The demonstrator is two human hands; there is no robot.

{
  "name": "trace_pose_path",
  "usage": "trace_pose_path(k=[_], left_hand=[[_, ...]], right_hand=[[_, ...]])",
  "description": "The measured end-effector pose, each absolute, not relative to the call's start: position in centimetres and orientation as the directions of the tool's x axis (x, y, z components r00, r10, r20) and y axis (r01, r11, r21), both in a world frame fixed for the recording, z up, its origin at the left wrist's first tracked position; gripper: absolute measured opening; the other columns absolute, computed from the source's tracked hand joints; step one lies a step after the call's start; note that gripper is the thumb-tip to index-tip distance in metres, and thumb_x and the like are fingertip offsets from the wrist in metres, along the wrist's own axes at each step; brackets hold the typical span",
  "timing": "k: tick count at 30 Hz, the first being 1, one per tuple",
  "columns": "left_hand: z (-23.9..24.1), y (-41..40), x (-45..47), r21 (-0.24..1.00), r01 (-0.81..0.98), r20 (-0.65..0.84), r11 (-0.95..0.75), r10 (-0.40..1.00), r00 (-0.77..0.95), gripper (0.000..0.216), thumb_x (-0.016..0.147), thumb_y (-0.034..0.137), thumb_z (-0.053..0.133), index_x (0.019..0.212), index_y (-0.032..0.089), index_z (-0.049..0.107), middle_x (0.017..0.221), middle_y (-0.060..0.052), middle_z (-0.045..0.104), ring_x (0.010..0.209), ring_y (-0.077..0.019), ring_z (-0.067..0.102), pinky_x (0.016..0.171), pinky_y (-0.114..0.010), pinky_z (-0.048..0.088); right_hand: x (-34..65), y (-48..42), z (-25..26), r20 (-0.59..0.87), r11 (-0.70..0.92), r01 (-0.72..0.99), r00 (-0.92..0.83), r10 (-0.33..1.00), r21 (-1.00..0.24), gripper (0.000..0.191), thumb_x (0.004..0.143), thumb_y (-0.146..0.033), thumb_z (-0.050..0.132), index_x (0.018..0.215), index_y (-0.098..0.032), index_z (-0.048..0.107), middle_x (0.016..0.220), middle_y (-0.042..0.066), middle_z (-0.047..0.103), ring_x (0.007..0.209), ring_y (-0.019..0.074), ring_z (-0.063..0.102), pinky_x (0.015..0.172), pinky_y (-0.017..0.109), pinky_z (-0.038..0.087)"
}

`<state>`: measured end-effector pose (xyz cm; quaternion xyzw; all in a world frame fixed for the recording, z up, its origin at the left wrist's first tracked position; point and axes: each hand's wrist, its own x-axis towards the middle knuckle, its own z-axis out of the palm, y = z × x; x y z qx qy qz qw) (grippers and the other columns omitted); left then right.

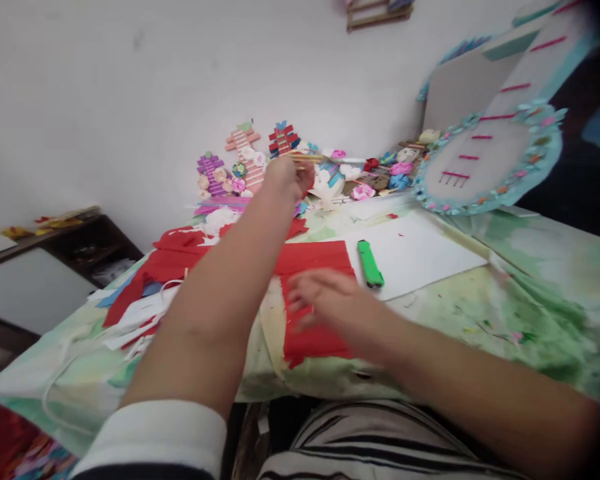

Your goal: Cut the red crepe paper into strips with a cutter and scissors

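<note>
My left hand reaches to the far side of the table, its fingers closed around thin tan sticks that point to the right. Just beyond it stand small craft-stick and paper-flower decorations. Blurred by motion, my right hand hovers over a sheet of red crepe paper, fingers apart and holding nothing. To its right, a long green tool with a dark end rests at the edge of a white sheet. More red paper lies crumpled behind my left forearm.
A large blue-rimmed paper guitar shape leans at the right. White cord and paper scraps lie at the left of the green-stained tablecloth. A low cabinet stands beyond the left edge, and flower decorations line the back.
</note>
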<state>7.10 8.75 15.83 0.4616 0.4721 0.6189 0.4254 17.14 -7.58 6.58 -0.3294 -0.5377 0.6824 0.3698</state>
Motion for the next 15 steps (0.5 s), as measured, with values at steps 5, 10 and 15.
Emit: trace_pose_path(k=[5, 10, 15], left_hand=[[19.0, 10.2, 7.9, 0.843, -0.441, 0.1, -0.307, 0.896, -0.432, 0.025, 0.091, 0.012, 0.02, 0.084, 0.016, 0.043, 0.067, 0.001, 0.046, 0.058, -0.0037, 0.052, 0.053, -0.012, 0.045], [17.5, 11.2, 7.1, 0.84, -0.383, 0.13, -0.384, 0.828, -0.545, 0.016, 0.087, 0.012, 0.03, 0.093, 0.015, 0.044, 0.07, 0.001, 0.047, 0.054, -0.0034, 0.052, 0.057, -0.015, 0.047], [15.8, 11.9, 4.5, 0.893, -0.251, 0.144, -0.374, 0.765, -0.628, 0.017, 0.082, 0.008, 0.032, 0.085, 0.015, 0.047, 0.063, 0.002, 0.049, 0.052, -0.0052, 0.053, 0.059, -0.017, 0.049]], right_hand=[[11.0, -9.4, 5.0, -0.063, -0.803, -0.394, -0.882, 0.467, -0.447, 0.04, 0.078, -0.048, 0.032, 0.081, -0.018, 0.057, 0.082, 0.006, 0.06, 0.081, 0.0177, 0.056, 0.079, 0.035, 0.045], [10.2, -9.3, 5.5, -0.002, -0.85, -0.384, -0.911, 0.412, -0.361, 0.05, 0.075, -0.052, 0.028, 0.095, -0.02, 0.06, 0.089, 0.006, 0.064, 0.082, 0.0209, 0.058, 0.078, 0.04, 0.044], [12.0, -10.9, 3.8, -0.018, -0.751, -0.291, -0.927, 0.374, -0.593, 0.064, 0.078, -0.054, 0.011, 0.103, -0.017, 0.056, 0.086, 0.011, 0.064, 0.076, 0.021, 0.059, 0.074, 0.042, 0.043]])
